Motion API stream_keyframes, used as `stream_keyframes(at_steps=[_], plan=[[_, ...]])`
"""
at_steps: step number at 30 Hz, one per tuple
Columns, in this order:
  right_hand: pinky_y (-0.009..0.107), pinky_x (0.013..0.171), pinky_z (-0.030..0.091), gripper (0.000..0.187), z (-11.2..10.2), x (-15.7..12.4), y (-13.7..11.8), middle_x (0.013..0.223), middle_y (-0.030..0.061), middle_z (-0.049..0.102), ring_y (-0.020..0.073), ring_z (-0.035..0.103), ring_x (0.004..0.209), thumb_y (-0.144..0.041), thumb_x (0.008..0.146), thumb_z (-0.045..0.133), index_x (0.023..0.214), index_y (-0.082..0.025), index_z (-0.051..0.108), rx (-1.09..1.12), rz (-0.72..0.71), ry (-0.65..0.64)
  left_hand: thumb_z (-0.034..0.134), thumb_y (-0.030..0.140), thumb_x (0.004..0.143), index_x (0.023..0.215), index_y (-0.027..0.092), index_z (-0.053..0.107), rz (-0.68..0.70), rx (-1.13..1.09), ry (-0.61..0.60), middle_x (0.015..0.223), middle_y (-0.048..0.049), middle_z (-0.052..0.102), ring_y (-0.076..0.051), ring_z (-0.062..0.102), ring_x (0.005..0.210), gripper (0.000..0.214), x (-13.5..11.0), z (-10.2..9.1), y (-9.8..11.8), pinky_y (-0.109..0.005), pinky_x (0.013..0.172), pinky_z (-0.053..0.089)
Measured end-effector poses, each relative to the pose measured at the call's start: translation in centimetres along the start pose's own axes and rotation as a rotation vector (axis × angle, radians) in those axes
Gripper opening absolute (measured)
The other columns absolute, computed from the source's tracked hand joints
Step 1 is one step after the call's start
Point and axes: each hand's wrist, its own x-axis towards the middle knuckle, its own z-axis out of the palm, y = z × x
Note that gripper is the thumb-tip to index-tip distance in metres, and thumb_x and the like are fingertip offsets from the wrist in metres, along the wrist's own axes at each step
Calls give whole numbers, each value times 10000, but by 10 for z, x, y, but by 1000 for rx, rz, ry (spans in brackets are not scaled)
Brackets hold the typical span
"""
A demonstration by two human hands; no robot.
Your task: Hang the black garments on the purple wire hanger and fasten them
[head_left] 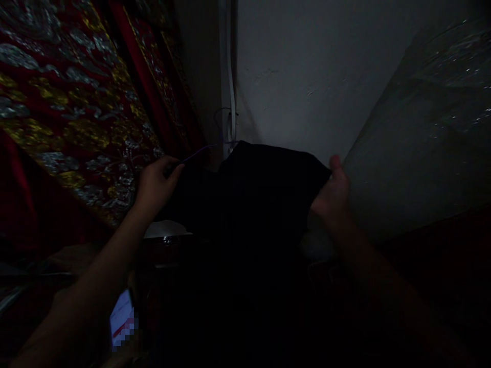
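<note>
A black garment (261,204) hangs in front of me in a dim room, held up between both hands. My left hand (155,186) pinches its left upper edge, by a thin purple hanger wire (199,152). My right hand (333,194) grips the garment's right upper corner, thumb up. Below the hands the cloth fades into darkness.
Red fabric with gold and silver embroidery (76,102) hangs at the left. A pale sequined cloth (422,138) slopes down at the right. A white wall (307,76) with a cable strip (230,76) is behind. A lit phone screen (123,317) glows at lower left.
</note>
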Motion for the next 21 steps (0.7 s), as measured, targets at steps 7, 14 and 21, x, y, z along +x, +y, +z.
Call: stream_keyframes(at_steps=[7,14,21], plan=[[452,843,540,842,45,-17,-68,1026,97,757,262,681,1098,-724,975,119,973,-182,763,-26,74,-184,569,382,909,761,189,603,-80,62,-33,693,-17,614,-169,543,642,245,11,10,11,-267,592,367],[464,1110,461,563,62,-72,6,1401,120,608,275,571,1309,-332,876,686,1416,-241,556,-602,-158,-721,445,508,987,688,189,594,7,-425,-254,649,-9,571,-146,527,633,462,-13,16,47,-252,614,416],[663,1186,267,1202,83,-90,64,1632,240,208,419,182,1532,-214,703,773,1609,-198,-17,-949,-488,-390,413,493,1030,771,194,620,-18,-1015,-447,858,-56,706,-181,651,842,446,-49,38,131,-305,816,504]])
